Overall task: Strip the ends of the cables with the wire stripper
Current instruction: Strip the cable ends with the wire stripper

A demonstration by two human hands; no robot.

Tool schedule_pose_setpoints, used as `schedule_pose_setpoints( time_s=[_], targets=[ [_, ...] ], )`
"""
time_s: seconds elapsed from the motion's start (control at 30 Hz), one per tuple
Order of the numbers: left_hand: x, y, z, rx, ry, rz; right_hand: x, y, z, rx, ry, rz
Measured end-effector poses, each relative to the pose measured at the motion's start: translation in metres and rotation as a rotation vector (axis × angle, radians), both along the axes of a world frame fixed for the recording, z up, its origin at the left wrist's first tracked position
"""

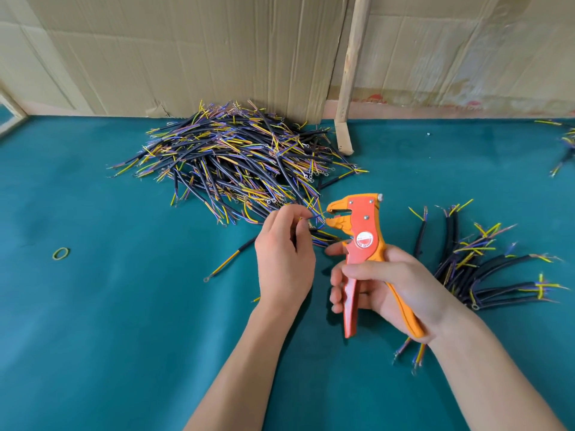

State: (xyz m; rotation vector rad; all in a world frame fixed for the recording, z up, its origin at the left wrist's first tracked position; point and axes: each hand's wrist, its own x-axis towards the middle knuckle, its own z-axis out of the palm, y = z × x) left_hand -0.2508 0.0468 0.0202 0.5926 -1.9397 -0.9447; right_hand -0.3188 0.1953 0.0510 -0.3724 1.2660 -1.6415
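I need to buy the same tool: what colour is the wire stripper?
Orange and red wire stripper, gripped in the right hand; head view, the only one.

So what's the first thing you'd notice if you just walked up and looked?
Probably the bright orange wire stripper, gripped by the right hand in the middle, its mouth open at a thin wire pinched by the left hand. Behind them a big messy heap of cables lies on the green table, with a smaller bunch to the right.
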Motion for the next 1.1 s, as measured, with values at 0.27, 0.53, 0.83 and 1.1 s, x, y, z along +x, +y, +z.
schedule_pose_setpoints(
  time_s=[0.27,0.53,0.83,1.1],
  targets=[
    [-0.0003,-0.0002,-0.0012,-0.011,-0.002,-0.026,0.0025,-0.0007,0.0002,-0.002,-0.005,0.024],
    [-0.0007,-0.0006,-0.0046,-0.045,-0.025,-0.064,0.0028,-0.0022,-0.0011,-0.007,-0.003,0.011],
    [0.0005,0.0020,-0.0035,-0.090,-0.050,-0.031,0.0004,0.0006,-0.0017,-0.003,-0.012,0.053],
    [0.0017,0.0030,-0.0022,-0.099,-0.052,-0.008,-0.0006,0.0008,-0.0034,-0.007,-0.024,0.057]
  ],
)
